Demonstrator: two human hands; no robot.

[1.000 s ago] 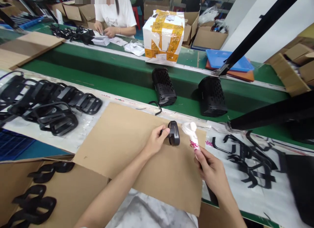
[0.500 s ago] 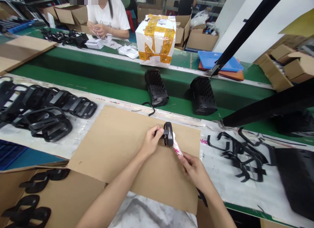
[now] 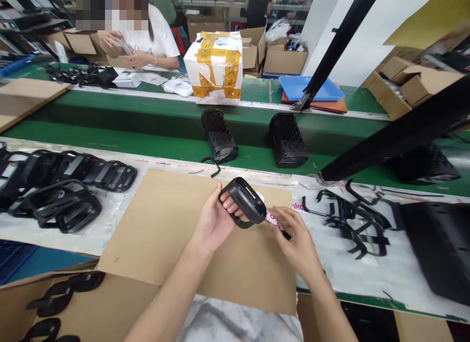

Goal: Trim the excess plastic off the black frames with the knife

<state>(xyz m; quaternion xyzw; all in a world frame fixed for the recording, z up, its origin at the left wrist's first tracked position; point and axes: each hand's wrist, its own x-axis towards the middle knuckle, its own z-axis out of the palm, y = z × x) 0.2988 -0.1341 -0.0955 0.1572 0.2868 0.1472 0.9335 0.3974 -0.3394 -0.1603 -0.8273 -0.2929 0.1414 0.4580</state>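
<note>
My left hand (image 3: pixel 213 223) grips a black plastic frame (image 3: pixel 246 200) with rounded loops and a slotted side, its fingers curled through one loop. The frame is tilted above a sheet of brown cardboard (image 3: pixel 157 229). On its right, my right hand (image 3: pixel 295 236) holds a slim tool wrapped in white and pink printed film (image 3: pixel 273 219); a dark end shows below the fingers. The tool's far end reaches the frame's lower right side, partly hidden behind it. Whether its tip touches the frame I cannot tell.
Several black frames (image 3: pixel 68 200) lie at left, and more sit in a carton (image 3: pixel 121 303) below. Curved black strips (image 3: pixel 352 224) are piled at right. Two perforated black housings (image 3: pixel 288 141) stand on the green bench. Across it, a person (image 3: pixel 157 43) works near a taped box (image 3: pixel 216 67).
My left hand has turned the frame, so its open loop and slotted side now show. My right hand has shifted slightly right and up, still holding the wrapped tool. The view has tilted.
</note>
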